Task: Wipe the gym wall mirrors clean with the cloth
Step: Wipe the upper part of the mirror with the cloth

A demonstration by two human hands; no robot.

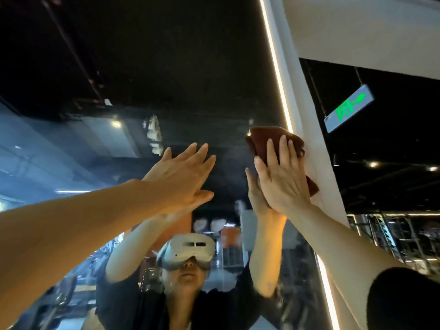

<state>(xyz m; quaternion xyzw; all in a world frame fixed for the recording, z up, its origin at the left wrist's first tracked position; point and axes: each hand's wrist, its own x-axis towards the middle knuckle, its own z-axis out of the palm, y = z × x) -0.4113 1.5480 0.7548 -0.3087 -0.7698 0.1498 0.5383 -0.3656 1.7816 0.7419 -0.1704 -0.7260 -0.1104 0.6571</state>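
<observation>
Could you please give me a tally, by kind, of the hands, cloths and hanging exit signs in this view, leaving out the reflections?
Hands: 2, left hand and right hand
Cloths: 1, brown cloth
Exit signs: 1, green exit sign
Total: 4

Head camera — tilted up, close.

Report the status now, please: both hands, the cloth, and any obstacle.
Right hand flat, pressing brown cloth at mirror's right edge, by lit strip. Left hand open, flat on glass. No obstacle seen.
</observation>
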